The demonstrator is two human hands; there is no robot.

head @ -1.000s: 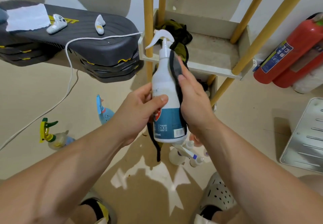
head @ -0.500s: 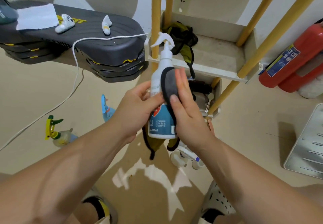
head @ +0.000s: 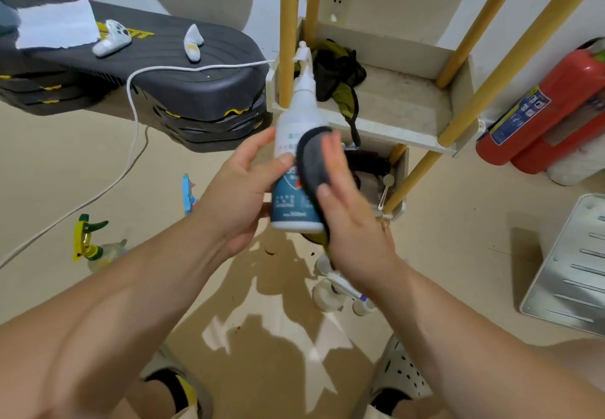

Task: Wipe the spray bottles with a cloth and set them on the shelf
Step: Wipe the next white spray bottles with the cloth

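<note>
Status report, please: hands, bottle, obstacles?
Left hand grips spray bottle. Right hand presses cloth on it. Shelf holds dark bundle, bare space beside.

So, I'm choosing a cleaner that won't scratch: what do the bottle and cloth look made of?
Spray bottle: apparently smooth white plastic, slight sheen, printed blue label. Cloth: soft matte grey fabric with a dark bound edge, possibly microfibre.
</note>
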